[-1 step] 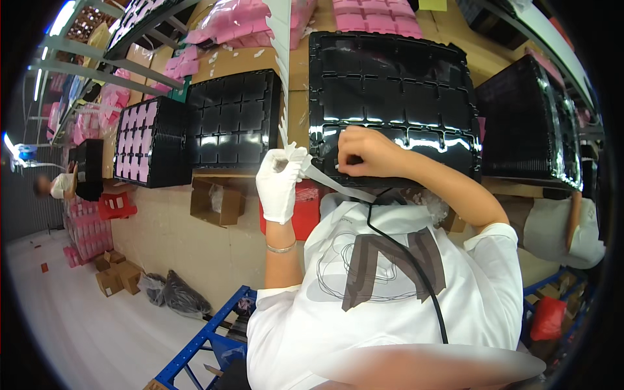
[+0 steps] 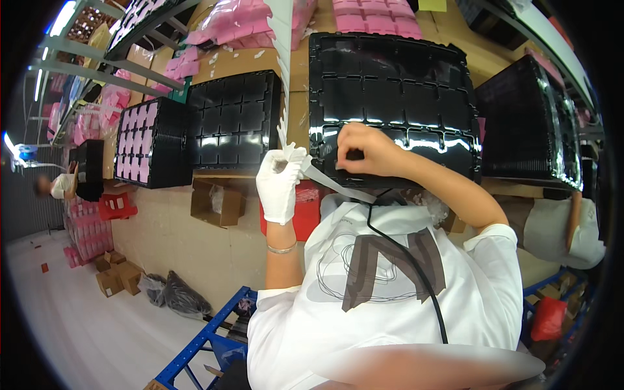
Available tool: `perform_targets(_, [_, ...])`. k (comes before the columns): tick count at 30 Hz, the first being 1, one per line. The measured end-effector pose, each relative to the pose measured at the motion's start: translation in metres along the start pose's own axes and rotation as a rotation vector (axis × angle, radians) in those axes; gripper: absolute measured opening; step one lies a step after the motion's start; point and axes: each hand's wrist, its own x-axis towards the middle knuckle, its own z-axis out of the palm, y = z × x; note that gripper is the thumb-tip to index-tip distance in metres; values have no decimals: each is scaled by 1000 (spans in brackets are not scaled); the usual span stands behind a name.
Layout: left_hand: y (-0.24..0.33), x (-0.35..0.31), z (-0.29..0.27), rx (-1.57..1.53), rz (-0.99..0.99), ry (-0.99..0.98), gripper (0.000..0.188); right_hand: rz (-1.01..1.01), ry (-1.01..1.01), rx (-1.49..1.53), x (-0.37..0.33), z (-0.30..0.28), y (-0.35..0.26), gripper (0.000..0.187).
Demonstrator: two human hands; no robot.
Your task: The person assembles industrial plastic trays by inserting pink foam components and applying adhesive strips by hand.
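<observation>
My left hand [image 2: 277,185], in a white glove, is closed round a long white strip [image 2: 281,55] with jagged, notched edges. One length of the strip runs up past the gap between the black trays, and a tail slants down toward my shirt. Bare, my right hand [image 2: 367,149] is over the near edge of a large black tray [image 2: 396,97] divided into square pockets. Its thumb and fingertips are drawn together in a pinch; whatever is between them, if anything, is too small to make out.
Left of the strip lie another black compartment tray [image 2: 234,120] and a tray stack with pink pieces [image 2: 138,140]. A tall black stack [image 2: 526,123] stands at the right. Pink bags [image 2: 244,23] lie at the back. A person's sleeve [image 2: 559,227] shows far right.
My right hand's fingers have shifted slightly upward over the tray. My left hand keeps its hold on the strip in the same place.
</observation>
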Motion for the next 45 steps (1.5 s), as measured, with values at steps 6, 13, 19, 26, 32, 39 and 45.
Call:
perform_targets(6, [0, 3, 26, -238, 14, 31, 13, 525, 223, 989, 13, 10, -32, 20])
perform_targets(13, [21, 15, 43, -238, 58, -41, 14, 69, 570, 142, 14, 15, -40, 9])
perform_targets(19, [13, 35, 20, -196, 93, 73, 10, 45, 407, 28, 54, -58, -15, 5])
perform_targets(26, [7, 41, 20, -156, 90, 17, 12, 323, 223, -545, 128, -128, 120, 14])
perform_targets(32, [8, 47, 15, -137, 65, 14, 13, 347, 242, -635, 139, -120, 129, 16])
perform_targets(39, [8, 57, 13, -167, 49, -2, 14, 428, 271, -594, 144, -119, 127, 19])
perform_targets(45, [5, 60, 12, -185, 64, -18, 13, 439, 254, -586, 144, -121, 125, 20])
